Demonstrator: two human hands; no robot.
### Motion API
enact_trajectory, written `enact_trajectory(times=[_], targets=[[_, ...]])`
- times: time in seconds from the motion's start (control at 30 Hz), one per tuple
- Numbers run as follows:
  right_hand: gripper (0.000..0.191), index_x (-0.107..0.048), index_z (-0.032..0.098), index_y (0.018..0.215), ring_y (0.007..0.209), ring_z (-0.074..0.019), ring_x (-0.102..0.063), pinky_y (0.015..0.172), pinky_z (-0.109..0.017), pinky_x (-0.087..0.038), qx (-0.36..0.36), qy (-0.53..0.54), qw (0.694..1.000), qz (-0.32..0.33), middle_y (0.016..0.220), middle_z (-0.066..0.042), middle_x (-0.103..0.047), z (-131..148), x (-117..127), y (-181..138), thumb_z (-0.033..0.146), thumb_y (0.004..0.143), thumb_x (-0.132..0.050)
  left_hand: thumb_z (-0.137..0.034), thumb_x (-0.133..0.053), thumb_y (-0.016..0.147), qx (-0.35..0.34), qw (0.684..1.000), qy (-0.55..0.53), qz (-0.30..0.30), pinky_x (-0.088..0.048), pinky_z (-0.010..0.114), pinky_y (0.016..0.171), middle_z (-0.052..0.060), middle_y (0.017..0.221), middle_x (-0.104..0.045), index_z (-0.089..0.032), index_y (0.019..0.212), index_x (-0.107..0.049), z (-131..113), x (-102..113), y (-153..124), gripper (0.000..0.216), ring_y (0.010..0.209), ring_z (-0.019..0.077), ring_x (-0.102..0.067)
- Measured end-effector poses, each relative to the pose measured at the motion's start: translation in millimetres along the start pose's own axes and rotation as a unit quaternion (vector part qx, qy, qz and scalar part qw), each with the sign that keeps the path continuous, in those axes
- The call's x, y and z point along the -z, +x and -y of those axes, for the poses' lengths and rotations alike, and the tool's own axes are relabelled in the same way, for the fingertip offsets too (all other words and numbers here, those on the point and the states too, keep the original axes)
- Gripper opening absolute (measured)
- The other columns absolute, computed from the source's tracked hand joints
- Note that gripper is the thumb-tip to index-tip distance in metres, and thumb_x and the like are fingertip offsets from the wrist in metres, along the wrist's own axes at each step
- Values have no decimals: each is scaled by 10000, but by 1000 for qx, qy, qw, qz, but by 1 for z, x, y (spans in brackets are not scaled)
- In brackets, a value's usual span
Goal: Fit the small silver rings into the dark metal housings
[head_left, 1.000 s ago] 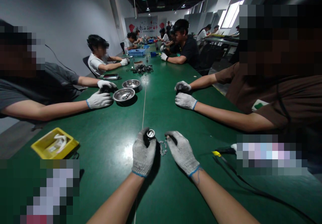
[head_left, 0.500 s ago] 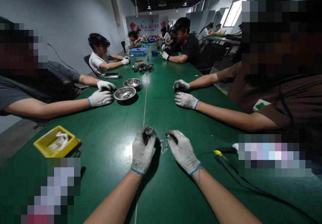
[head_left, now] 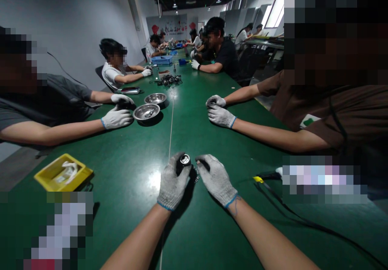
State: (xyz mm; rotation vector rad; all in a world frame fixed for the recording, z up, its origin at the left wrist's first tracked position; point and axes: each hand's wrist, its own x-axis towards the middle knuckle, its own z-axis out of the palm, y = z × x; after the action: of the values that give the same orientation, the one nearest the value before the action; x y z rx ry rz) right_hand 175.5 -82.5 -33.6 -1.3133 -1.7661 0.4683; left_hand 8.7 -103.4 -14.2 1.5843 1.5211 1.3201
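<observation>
My gloved left hand (head_left: 173,186) is closed around a small black round part (head_left: 185,159), whose open top shows a silvery metal inside. Several small metal nuts (head_left: 197,178) lie on the green table (head_left: 133,221) between my two hands, partly covered by the right one. My gloved right hand (head_left: 216,180) is just beside the black part, thumb and forefinger brought together. Whatever is in that pinch, if anything, is too small to make out.
Left of my hands stands a yellow bin (head_left: 62,175) with white items in it. Two steel bowls (head_left: 146,113) stand by a co-worker's gloved hands (head_left: 118,116). Another co-worker's gloved hands (head_left: 220,112) are ahead right. A black cable (head_left: 281,205) crosses the right side.
The black part has turned so its open top faces me more. My right hand has moved left, nearer to it and over some of the nuts. The view has shifted slightly.
</observation>
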Motion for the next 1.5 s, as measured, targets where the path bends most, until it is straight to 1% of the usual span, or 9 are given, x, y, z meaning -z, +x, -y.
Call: enact_trajectory(times=[0.33,0.6,0.77,0.93,1.13,1.5], targets=[[192,-725,217,1035,968,-246,-693,915,-391,-559,-2,-2,1000,7,997,-86,-751,2,1,0,247,986,-542,-283,-671,920,-17,1000,1,19,-591,404,1015,83,1190,-789,-216,1331,-659,2,0,1,416,1103,238,-752],[192,-725,205,1045,978,-250,-696,927,-393,-558,6,0,1000,9,1005,-94,-752,2,2,1,243,987,-546,-289,-662,933,-22,1000,6,19,-592,382,1002,82,1185,-787,-212,1339,-657,2,-1,0,413,1089,229,-751],[196,-725,215,1038,967,-245,-703,903,-386,-563,13,-9,1000,6,1013,-90,-759,0,1,0,251,998,-537,-285,-631,954,-18,1000,16,7,-606,377,964,74,1158,-793,-223,1347,-643,2,0,1,398,1050,227,-759],[197,-728,219,1041,966,-241,-704,903,-380,-565,13,-7,1000,5,1009,-87,-759,1,1,0,259,999,-539,-289,-627,952,-22,999,28,-9,-597,377,982,74,1180,-785,-222,1335,-644,3,1,3,390,1085,230,-749],[206,-730,209,1040,974,-252,-707,921,-397,-562,10,-5,1000,8,1011,-95,-762,3,3,0,266,996,-537,-295,-636,945,-26,998,34,-43,-592,378,995,78,1211,-778,-219,1324,-646,3,2,3,387,1116,233,-742],[221,-730,194,1045,974,-254,-709,913,-402,-568,17,-16,1000,3,1025,-107,-762,4,3,0,264,1002,-525,-271,-635,936,-28,999,29,-7,-596,356,971,63,1195,-787,-231,1327,-647,0,2,3,393,1092,224,-750]])
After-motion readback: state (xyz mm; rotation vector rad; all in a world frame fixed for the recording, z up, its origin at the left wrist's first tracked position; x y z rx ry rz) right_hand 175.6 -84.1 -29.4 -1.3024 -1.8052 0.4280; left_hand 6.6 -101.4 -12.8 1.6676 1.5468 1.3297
